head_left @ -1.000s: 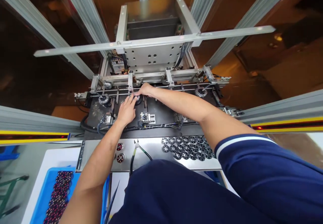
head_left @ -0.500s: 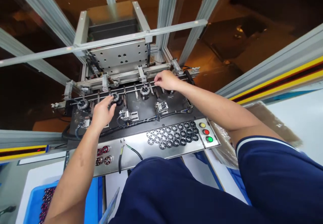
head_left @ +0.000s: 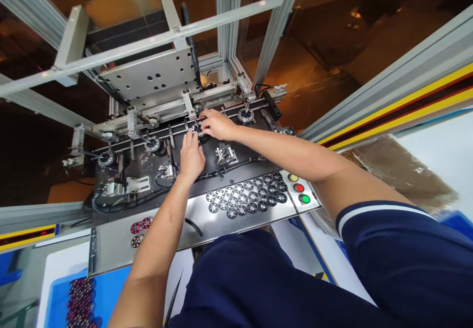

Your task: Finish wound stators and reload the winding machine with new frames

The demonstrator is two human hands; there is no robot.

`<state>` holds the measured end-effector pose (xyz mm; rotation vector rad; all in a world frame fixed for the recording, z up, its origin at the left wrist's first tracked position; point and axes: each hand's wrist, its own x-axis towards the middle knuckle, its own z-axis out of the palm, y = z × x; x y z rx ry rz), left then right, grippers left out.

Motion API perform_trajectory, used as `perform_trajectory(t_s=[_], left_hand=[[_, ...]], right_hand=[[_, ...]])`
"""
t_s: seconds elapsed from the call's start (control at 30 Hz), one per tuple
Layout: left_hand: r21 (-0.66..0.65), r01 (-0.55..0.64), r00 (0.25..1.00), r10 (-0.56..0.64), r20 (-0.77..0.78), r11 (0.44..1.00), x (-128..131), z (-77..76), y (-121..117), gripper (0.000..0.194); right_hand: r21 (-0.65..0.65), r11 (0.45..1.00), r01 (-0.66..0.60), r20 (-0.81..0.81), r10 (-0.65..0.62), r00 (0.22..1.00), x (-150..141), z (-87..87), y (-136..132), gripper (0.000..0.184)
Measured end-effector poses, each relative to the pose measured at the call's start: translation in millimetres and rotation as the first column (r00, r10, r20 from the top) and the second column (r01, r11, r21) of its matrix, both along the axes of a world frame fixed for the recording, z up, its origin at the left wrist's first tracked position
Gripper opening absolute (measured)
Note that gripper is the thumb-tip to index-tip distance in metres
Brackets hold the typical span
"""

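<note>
Both hands are at one station of a winding machine, around a round slotted motor stator (head_left: 197,129) that is mostly hidden by the fingers. My left hand (head_left: 192,157) reaches in from the near side, fingers stretched out, fingertips touching the stator. On the right side, my right hand (head_left: 219,125) has its fingers bent in and closed on the stator's edge. Similar stators sit on the other stations: one at left centre (head_left: 152,144), another at far left (head_left: 106,159) and a third at right (head_left: 246,116).
Rows of dark stators (head_left: 242,197) lie on the metal front ledge (head_left: 218,227), beside yellow, red and green buttons (head_left: 299,188). A few red-wound stators (head_left: 136,227) lie at its left. A blue tray (head_left: 111,288) holds many more. A metal bar (head_left: 148,41) crosses above.
My left hand has moved right from the left-centre stator to the stator my right hand touches. My right hand has shifted slightly left onto it. The camera view has also shifted.
</note>
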<state>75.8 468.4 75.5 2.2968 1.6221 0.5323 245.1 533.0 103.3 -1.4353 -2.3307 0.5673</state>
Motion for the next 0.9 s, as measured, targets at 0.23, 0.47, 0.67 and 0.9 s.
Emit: perform_trajectory(t_s=[0.23, 0.47, 0.67, 0.9], left_hand=[[-0.004, 0.043, 0.997, -0.043, -0.064, 0.999, 6.1, -6.1, 13.3, 0.063], [0.019, 0.101, 0.983, -0.097, -0.157, 0.995, 0.7, -7.0, 21.4, 0.066], [0.008, 0.122, 0.972, -0.118, -0.205, 0.993, -1.3, -4.2, 25.5, 0.066], [0.003, 0.137, 0.963, -0.133, -0.233, 0.991, -0.5, -0.4, 27.2, 0.070]], right_hand=[[-0.227, 0.943, 0.245, 0.072, -0.234, 0.969, -4.2, 2.1, 31.8, 0.008], [-0.369, 0.817, 0.442, 0.106, -0.436, 0.894, -21.9, 0.6, 58.0, 0.022], [-0.372, 0.788, 0.491, 0.038, -0.515, 0.856, -10.6, 8.6, 55.6, 0.029], [-0.434, 0.795, 0.423, 0.002, -0.469, 0.883, -18.6, 16.0, 36.8, 0.026]])
